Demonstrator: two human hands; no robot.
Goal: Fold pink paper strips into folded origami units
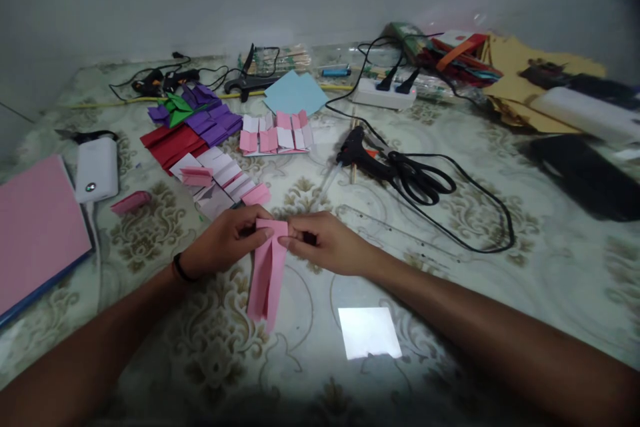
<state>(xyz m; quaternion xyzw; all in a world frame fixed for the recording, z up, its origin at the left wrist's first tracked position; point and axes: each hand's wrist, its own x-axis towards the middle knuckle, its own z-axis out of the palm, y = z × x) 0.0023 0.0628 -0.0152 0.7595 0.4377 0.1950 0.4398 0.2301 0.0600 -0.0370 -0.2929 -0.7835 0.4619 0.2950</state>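
Folded pink paper (260, 273) btwn L hand (217, 240) & R hand (333, 243), equally near; both hands' fingers pinch far end, long axis twd wearer.

Patterned table cover (320, 387) under folded papers (215, 123)

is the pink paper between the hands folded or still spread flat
Folded: the pink paper has lengthwise flaps turned inward, meeting near the top and gaping lower down.
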